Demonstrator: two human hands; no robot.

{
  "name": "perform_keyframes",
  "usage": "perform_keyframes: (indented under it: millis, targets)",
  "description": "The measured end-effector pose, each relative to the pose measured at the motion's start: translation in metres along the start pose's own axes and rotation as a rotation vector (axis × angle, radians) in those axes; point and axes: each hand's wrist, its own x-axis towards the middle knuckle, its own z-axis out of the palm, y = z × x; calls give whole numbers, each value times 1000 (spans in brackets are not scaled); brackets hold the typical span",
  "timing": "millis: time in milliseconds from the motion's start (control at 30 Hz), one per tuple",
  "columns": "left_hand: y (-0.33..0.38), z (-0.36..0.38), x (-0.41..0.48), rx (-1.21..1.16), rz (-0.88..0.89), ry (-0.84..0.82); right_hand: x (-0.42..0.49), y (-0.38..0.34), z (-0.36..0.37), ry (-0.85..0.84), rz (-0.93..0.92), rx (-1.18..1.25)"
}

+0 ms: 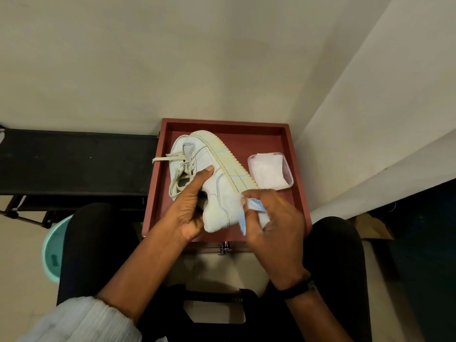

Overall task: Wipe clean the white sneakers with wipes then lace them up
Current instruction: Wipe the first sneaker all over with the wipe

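Obs.: A white low-top sneaker with a thick ribbed cream sole [222, 183] lies tipped on its side over a red-brown wooden tray with a raised rim [222, 123]. Its sole faces right and its heel points toward the person.

The left hand [190, 208] grips the sneaker at the collar. The thumb is pressed flat on the side of the upper and the fingers curl round the opening, partly hidden.

The right hand [271, 218] pinches a crumpled pale-blue wipe [254, 206] in curled fingertips, against the heel end of the sole.

A second sneaker [179, 146] appears to lie behind the first. Loose off-white laces [162, 159] trail over the tray's left rim.

A clear rectangular plastic container of folded white wipes [288, 180] sits in the tray just right of the sole.

Handling (judgement):
- The sneaker looks light enough to hold in one hand.
- The sole is stiff and gives a firm edge to scrub against.
- The upper is softer and would dent under thumb pressure.
- The collar is the best place to hold it, since it leaves the sole and side panels free.
- A damp upper may turn slippery.
- The wipe is limp and wet, so it should be bunched rather than spread flat.
- The laces could snag on the tray rim.
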Motion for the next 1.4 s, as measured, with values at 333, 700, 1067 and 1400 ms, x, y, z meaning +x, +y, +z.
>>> perform_keyframes:
  millis: [333, 700, 1067, 1400]
  targets:
    - [1, 2, 0, -32, 5, 22, -23, -22, 13, -118, 73, 73]
    - [2, -2, 6, -52, -16, 28, -27, -22, 12, -248, -101, 139]
    - [-1, -4, 8, -31, 30, 16, -20, -14, 7, -129, 22, 112]
    - [-2, 1, 4, 9, 108, 13, -2, -5, -1, -177, 78, 38]
